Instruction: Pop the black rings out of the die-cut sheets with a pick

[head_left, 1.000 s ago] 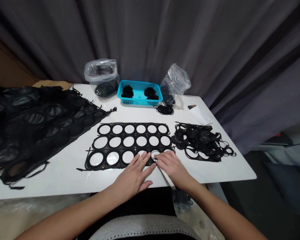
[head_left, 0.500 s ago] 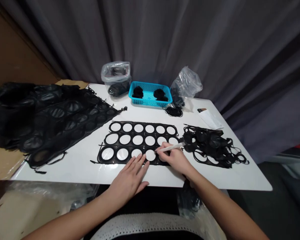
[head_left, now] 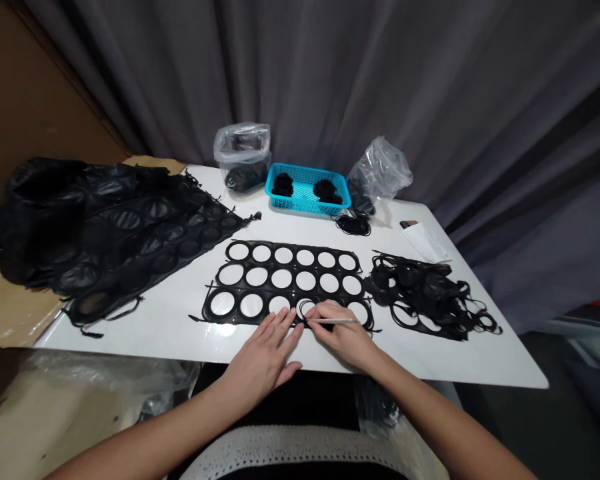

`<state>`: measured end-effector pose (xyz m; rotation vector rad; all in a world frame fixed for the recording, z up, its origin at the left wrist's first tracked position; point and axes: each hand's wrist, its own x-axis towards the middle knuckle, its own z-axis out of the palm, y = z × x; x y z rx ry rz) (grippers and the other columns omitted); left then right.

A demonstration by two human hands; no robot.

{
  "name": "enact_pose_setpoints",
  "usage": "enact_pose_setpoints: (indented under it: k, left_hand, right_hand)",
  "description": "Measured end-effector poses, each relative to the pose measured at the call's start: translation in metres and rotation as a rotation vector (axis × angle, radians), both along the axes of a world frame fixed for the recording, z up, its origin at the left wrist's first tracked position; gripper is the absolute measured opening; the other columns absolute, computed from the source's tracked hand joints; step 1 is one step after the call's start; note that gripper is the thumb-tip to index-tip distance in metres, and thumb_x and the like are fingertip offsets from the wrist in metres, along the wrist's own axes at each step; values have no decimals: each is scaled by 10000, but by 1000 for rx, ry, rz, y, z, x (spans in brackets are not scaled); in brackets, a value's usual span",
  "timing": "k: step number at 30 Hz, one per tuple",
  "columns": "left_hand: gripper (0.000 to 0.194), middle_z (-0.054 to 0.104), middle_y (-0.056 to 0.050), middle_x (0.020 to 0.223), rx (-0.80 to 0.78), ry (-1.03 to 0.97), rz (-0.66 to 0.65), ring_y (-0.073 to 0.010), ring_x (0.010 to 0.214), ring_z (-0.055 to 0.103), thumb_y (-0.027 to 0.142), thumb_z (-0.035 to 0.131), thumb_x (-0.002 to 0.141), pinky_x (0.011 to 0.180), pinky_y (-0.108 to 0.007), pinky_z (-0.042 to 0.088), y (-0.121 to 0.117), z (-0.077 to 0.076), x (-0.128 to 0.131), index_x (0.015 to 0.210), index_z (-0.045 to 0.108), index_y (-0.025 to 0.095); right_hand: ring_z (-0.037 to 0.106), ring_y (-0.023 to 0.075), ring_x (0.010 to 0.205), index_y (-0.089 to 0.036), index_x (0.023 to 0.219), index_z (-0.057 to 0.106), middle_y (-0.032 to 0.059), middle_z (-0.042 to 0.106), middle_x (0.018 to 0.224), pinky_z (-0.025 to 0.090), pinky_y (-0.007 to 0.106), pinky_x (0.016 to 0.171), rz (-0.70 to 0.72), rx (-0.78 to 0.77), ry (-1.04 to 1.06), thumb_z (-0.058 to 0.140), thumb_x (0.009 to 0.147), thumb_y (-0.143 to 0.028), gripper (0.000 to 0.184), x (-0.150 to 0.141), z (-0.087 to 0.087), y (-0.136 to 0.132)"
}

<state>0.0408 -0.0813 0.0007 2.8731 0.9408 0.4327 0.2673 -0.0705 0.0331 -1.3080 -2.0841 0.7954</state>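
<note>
A black perforated sheet (head_left: pixel 293 280) with rows of round holes lies flat on the white table. My left hand (head_left: pixel 273 340) rests on its near edge, palm down and fingers stretched out. My right hand (head_left: pixel 345 333) is closed around a slim, pale, pen-like tool (head_left: pixel 336 321), held nearly level with its tip pointing left. At that tip, a thin black loop (head_left: pixel 303 305) stands askew over a hole in the near row. Whether the loop is still joined to the sheet I cannot tell.
Heaped black cut pieces (head_left: pixel 425 293) lie to the right, near a white paper (head_left: pixel 427 241). A large black sheet with circles (head_left: pixel 130 227) covers the left side. Behind are a blue basket (head_left: pixel 307 207), plastic bags (head_left: pixel 243 157) and a black cord coil (head_left: pixel 353 225).
My right hand has lowered the tool towards the sheet's near edge, and a thin black loop now shows at its tip. My left hand stays flat. The view has shifted slightly.
</note>
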Motion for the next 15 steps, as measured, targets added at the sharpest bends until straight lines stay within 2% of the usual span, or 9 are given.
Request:
enact_pose_setpoints:
  k: [4, 6, 8, 10, 11, 13, 15]
  left_hand:
    - [590, 323, -177, 1585, 5, -24, 12, -302, 1472, 303, 362, 561, 976, 1197, -464, 289, -1, -4, 0, 1488, 374, 135]
    - [578, 324, -176, 1586, 3, -29, 14, -306, 1475, 294, 362, 560, 974, 1196, -468, 289, -2, -5, 1, 1477, 388, 134]
    - [563, 332, -176, 1582, 2, -28, 16, -311, 1475, 293, 369, 561, 973, 1192, -475, 296, -2, -5, 2, 1461, 408, 135]
    - [563, 347, -182, 1574, 3, -21, 19, -318, 1469, 306, 370, 572, 968, 1187, -478, 305, -3, -3, 2, 1453, 418, 130]
    - [571, 357, -187, 1567, 4, -15, 17, -322, 1464, 316, 370, 583, 963, 1184, -479, 312, -3, -1, 2, 1453, 419, 126]
    - [593, 375, -194, 1556, 4, -8, 3, -323, 1454, 339, 372, 603, 953, 1172, -472, 336, -4, 3, -1, 1456, 416, 120]
    - [607, 387, -187, 1551, -1, -16, 2, -307, 1451, 351, 366, 594, 960, 1165, -458, 354, -5, 8, -7, 1476, 390, 118]
  right_hand:
    - [594, 256, 1024, -201, 1016, 610, 117, 695, 1130, 422, 415, 882, 183, 250, -227, 473, 971, -142, 156, -2, -4, -5]
    - [587, 274, 1048, -190, 1023, 613, 139, 689, 1153, 396, 440, 897, 174, 347, -334, 431, 959, -107, 209, 3, -2, 7]
    - [602, 276, 957, -180, 976, 615, 140, 706, 1020, 391, 439, 866, -17, 383, -398, 406, 941, -103, 225, 17, 3, 30]
    - [596, 269, 815, -179, 890, 606, 120, 686, 842, 393, 424, 810, -321, 374, -429, 413, 934, -154, 200, 36, 9, 59]
    - [594, 259, 782, -184, 867, 597, 108, 679, 820, 397, 407, 793, -432, 360, -400, 431, 922, -177, 175, 44, 12, 71]
    - [585, 230, 715, -206, 808, 574, 67, 669, 777, 406, 359, 738, -505, 280, -277, 463, 920, -244, 162, 53, 18, 88]
    - [587, 207, 698, -224, 756, 555, 34, 671, 764, 416, 320, 695, -436, 140, -131, 494, 916, -308, 191, 46, 21, 89]
